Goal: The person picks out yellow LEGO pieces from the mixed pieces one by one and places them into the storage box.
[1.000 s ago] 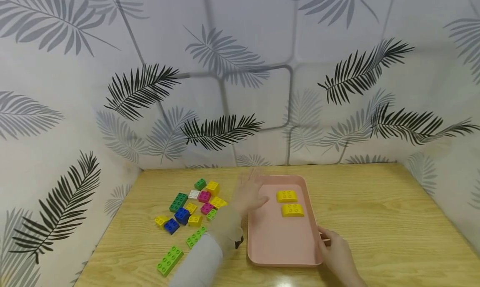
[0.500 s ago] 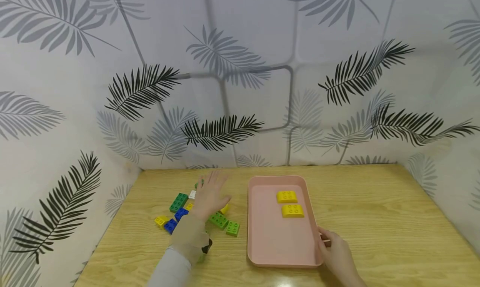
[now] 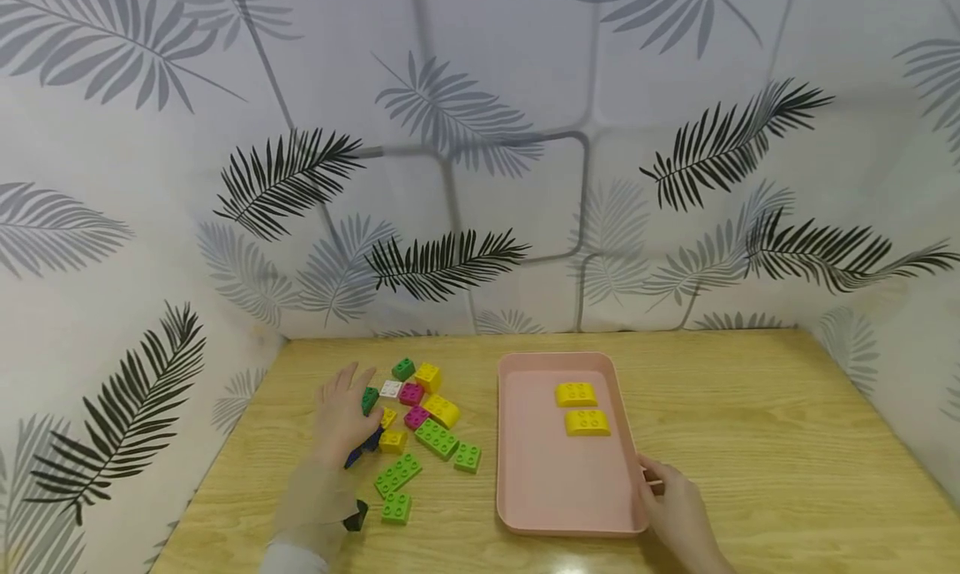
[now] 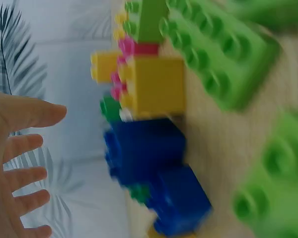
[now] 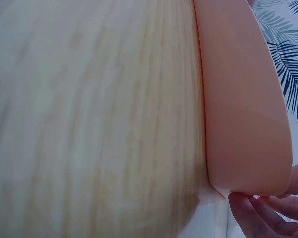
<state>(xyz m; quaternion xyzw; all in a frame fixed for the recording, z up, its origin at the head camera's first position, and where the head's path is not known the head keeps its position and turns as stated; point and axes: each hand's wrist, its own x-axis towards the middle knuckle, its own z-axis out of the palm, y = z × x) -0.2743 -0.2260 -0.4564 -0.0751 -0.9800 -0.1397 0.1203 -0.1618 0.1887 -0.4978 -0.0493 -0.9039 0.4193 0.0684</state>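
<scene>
My left hand [image 3: 343,424] is above the left side of a pile of toy building bricks, fingers spread and holding nothing. The left wrist view shows the fingers of that hand [image 4: 27,173] apart from two blue bricks [image 4: 146,148]; the head view has those bricks mostly hidden under it. A dark green brick [image 3: 370,400] shows beside its fingertips. At the near right corner of a pink tray [image 3: 555,486], my right hand [image 3: 678,511] grips the edge, its fingers [image 5: 253,215] curled at the wall. Two yellow arched bricks [image 3: 587,422] lie inside the tray.
Between the left hand and the tray lie several loose bricks: light green [image 3: 398,474], yellow [image 3: 442,410], magenta [image 3: 411,393] and white [image 3: 391,389]. The wooden table [image 3: 780,441] extends right of the tray. A leaf-patterned cloth [image 3: 480,191] hangs behind.
My left hand has moved left from the tray's left edge, across the bricks, to the blue ones. Light green bricks it covered now show. The right hand and tray have stayed put.
</scene>
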